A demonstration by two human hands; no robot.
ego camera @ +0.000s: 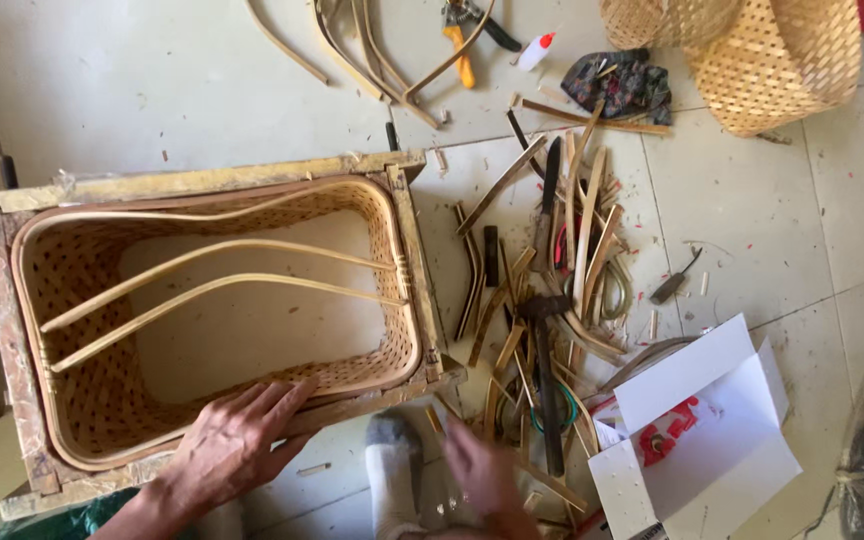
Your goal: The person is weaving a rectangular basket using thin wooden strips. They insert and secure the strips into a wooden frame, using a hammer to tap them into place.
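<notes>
A woven bamboo basket sits inside a rough wooden frame on the tiled floor, with two curved bamboo strips spanning its opening. My left hand lies flat, fingers spread, on the near rim of the basket and frame. My right hand is blurred low in the view, next to a pile of bamboo strips and offcuts. Whether it holds anything is unclear. A white-socked foot rests between the hands.
An open white cardboard box lies at the lower right. Two woven baskets stand at the top right beside a dark cloth. Bent strips, an orange-handled tool and a small glue bottle lie at the top.
</notes>
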